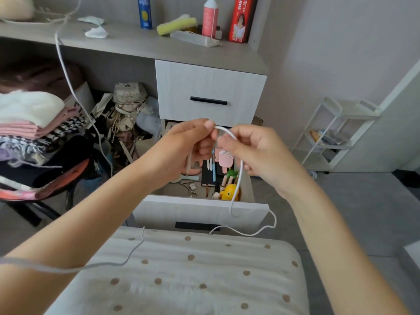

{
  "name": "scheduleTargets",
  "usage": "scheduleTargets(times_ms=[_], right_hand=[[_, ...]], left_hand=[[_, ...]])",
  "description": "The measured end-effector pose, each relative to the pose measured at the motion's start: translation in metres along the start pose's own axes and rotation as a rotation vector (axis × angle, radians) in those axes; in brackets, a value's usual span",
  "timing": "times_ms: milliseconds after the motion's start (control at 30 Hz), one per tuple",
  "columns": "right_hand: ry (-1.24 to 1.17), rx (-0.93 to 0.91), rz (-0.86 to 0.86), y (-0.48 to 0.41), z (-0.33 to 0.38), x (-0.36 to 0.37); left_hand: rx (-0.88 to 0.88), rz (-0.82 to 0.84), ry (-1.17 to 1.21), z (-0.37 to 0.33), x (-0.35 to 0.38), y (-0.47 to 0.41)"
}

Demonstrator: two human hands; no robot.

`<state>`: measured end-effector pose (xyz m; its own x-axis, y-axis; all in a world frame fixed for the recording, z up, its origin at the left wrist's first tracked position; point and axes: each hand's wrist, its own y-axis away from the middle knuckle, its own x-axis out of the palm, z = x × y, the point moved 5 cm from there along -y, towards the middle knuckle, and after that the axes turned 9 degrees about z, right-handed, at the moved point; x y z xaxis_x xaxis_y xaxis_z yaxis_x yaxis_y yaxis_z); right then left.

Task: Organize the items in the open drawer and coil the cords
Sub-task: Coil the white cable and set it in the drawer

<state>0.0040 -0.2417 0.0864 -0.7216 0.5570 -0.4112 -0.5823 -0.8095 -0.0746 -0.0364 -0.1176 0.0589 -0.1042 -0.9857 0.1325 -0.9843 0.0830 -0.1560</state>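
Both my left hand (193,142) and right hand (254,153) pinch the white cord (237,185) above the open drawer (200,212), forming a first loop.

Brightly and softly lit, as by daylight, shadows faint and diffuse. Brightest toward the right, slightly washed out on the pale wall (329,53) and the white rack (336,133). Dim only in the recess under the desk (136,43), upper left. Smeared by motion at the left hand (188,146) and the right hand (256,153), and along the cord (223,129) where crossing the left forearm (68,235). Bowed by the wide lens near the edges, forearms swollen at the bottom corners.
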Motion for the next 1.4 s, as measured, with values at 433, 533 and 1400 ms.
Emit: scheduleTargets(times_ms=[433, 533, 1400], right_hand=[[-0.578, -0.01, -0.212, -0.011, -0.038, 0.009], [-0.576, -0.037, 0.014, -0.009, -0.034, 0.015], [-0.043, 0.052, 0.46, -0.001, -0.02, -0.013]], left_hand=[[-0.262, 0.057, 0.233, 0.046, 0.035, 0.002], [-0.305, 0.052, 0.193, 0.047, 0.039, 0.001], [0.082, -0.003, -0.538, 0.008, 0.008, 0.02]])
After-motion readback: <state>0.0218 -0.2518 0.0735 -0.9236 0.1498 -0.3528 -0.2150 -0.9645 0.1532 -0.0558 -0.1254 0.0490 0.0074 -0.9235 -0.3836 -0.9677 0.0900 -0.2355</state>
